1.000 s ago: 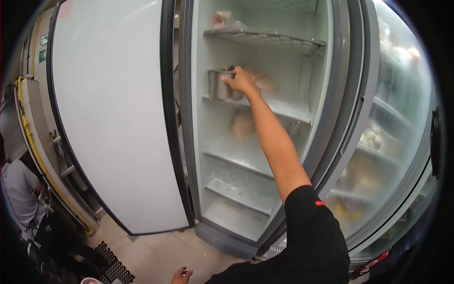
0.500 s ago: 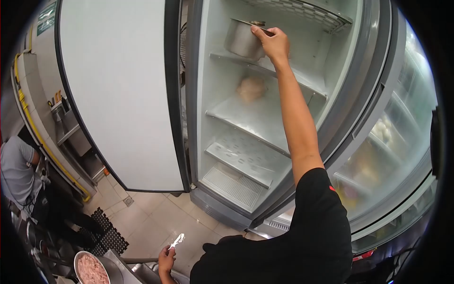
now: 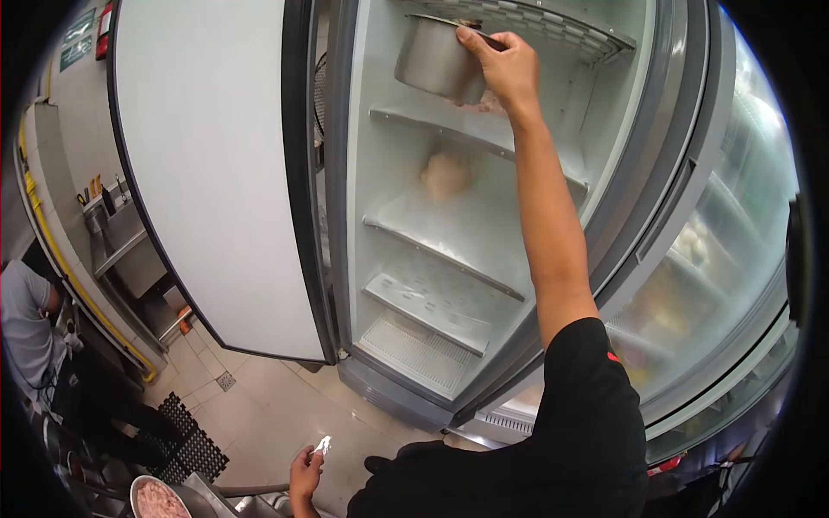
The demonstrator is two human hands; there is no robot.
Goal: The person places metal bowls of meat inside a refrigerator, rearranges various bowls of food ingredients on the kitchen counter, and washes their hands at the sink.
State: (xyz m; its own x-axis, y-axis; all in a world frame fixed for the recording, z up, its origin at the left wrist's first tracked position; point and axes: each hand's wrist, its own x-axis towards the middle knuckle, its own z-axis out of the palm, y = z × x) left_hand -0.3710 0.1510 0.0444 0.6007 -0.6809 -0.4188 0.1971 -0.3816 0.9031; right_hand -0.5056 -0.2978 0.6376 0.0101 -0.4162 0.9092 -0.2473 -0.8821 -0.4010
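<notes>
My right hand is reaching into the open upright fridge, its fingers closed on a grey metal pot at the rim or handle. The pot is held above the upper shelf; something pinkish shows on that shelf behind and below it. What the pot contains is hidden. Low in front of me, my left hand is closed on a small shiny silvery piece, whose kind I cannot make out.
The white fridge door stands open at left. A blurred pale lump shows on the middle shelf. Bottom left are a bowl of pink chopped meat and a black floor mat. Another person stands at far left. A glass-door fridge is at right.
My right hand has raised the pot slightly, uncovering more of the pinkish thing on the shelf. The left hand still holds the shiny piece, now turned a little. The view has shifted slightly.
</notes>
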